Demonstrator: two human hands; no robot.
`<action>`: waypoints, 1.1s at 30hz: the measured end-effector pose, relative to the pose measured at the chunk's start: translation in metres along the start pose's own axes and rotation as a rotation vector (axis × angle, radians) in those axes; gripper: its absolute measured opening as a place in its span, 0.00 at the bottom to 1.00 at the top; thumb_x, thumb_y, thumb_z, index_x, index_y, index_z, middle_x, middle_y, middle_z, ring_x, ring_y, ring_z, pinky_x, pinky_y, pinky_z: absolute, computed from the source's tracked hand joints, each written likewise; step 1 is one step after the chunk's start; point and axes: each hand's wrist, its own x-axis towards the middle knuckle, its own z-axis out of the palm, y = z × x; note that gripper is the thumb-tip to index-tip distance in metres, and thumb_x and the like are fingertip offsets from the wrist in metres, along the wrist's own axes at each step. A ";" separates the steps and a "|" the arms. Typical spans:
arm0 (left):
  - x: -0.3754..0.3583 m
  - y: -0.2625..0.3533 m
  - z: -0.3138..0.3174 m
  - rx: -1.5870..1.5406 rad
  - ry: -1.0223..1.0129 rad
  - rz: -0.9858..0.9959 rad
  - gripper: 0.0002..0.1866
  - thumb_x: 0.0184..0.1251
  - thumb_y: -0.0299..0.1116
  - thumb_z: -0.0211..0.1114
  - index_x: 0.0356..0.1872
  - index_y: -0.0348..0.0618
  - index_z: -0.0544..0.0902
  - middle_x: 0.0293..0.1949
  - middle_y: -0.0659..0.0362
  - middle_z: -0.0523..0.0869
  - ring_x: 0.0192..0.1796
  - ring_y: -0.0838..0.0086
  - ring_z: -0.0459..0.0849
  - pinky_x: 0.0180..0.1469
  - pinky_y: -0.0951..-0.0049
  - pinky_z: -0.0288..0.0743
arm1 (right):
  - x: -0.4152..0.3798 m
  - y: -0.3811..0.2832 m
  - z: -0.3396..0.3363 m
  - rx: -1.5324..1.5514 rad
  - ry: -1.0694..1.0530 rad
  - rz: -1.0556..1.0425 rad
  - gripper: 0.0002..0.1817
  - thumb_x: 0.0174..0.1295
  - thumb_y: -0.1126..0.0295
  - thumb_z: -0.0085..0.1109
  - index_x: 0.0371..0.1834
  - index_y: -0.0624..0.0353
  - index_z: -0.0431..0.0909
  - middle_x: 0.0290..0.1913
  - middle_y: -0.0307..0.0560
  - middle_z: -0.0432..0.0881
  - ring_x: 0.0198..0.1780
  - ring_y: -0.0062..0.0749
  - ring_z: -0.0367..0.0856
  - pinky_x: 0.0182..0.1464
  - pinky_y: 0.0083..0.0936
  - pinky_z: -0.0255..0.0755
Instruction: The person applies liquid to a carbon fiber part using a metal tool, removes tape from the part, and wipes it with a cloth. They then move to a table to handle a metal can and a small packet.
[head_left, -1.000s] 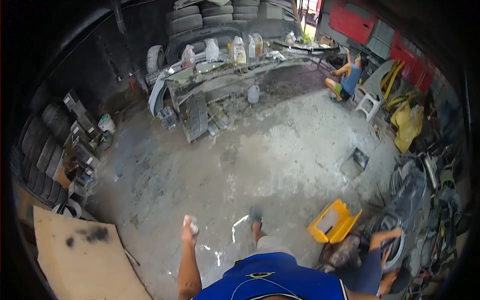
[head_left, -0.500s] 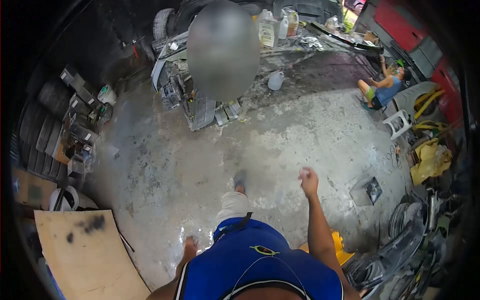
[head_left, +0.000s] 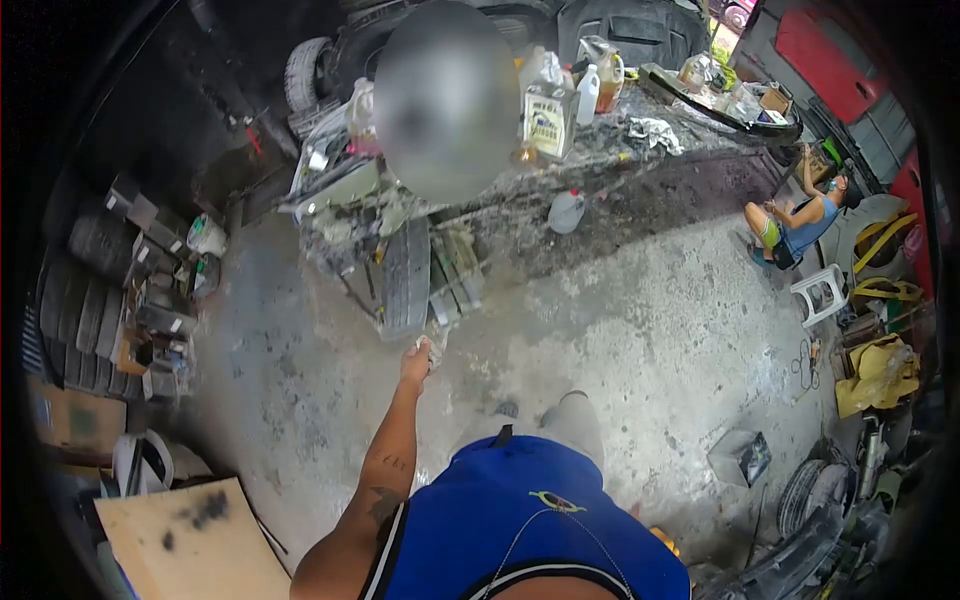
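Observation:
My left hand (head_left: 416,366) reaches forward at chest height above the concrete floor, its fingers closed round a small crumpled whitish rag (head_left: 432,350). Beyond it, nearest to the hand, a dark grey panel (head_left: 405,285) leans at the front of a cluttered workbench (head_left: 480,210). My right hand is out of view, hidden at the lower right beside my blue shirt.
On the bench stand a metal can (head_left: 547,120) and a white bottle (head_left: 587,95). A plastic jug (head_left: 566,211) is on the floor. At right, a person (head_left: 800,220) crouches near a white stool (head_left: 822,295). Tyres (head_left: 85,310) line the left; cardboard (head_left: 195,530) lies lower left.
I have moved forward, and the bench is closer. My left hand has swung up and forward from beside my hip. My right hand has dropped out of view.

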 end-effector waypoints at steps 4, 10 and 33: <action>0.047 0.043 0.044 0.229 -0.111 0.137 0.21 0.76 0.52 0.59 0.53 0.44 0.83 0.34 0.64 0.82 0.34 0.80 0.76 0.35 0.72 0.73 | -0.045 -0.046 0.014 -0.234 -0.049 0.164 0.49 0.65 0.28 0.44 0.62 0.71 0.77 0.60 0.70 0.79 0.63 0.52 0.77 0.65 0.38 0.67; 0.068 0.021 0.117 -0.028 0.166 -0.122 0.18 0.75 0.45 0.60 0.56 0.47 0.82 0.43 0.59 0.87 0.42 0.71 0.84 0.39 0.64 0.77 | 0.011 -0.235 0.113 -0.523 -0.133 0.060 0.53 0.66 0.25 0.35 0.62 0.73 0.76 0.61 0.72 0.78 0.67 0.58 0.73 0.69 0.40 0.63; 0.183 0.412 0.361 0.004 0.264 0.697 0.11 0.75 0.37 0.60 0.43 0.38 0.82 0.34 0.57 0.81 0.36 0.69 0.77 0.43 0.67 0.72 | -0.267 -0.818 0.612 -0.891 -0.642 -1.550 0.67 0.38 0.47 0.84 0.80 0.59 0.51 0.75 0.66 0.58 0.77 0.57 0.55 0.76 0.46 0.53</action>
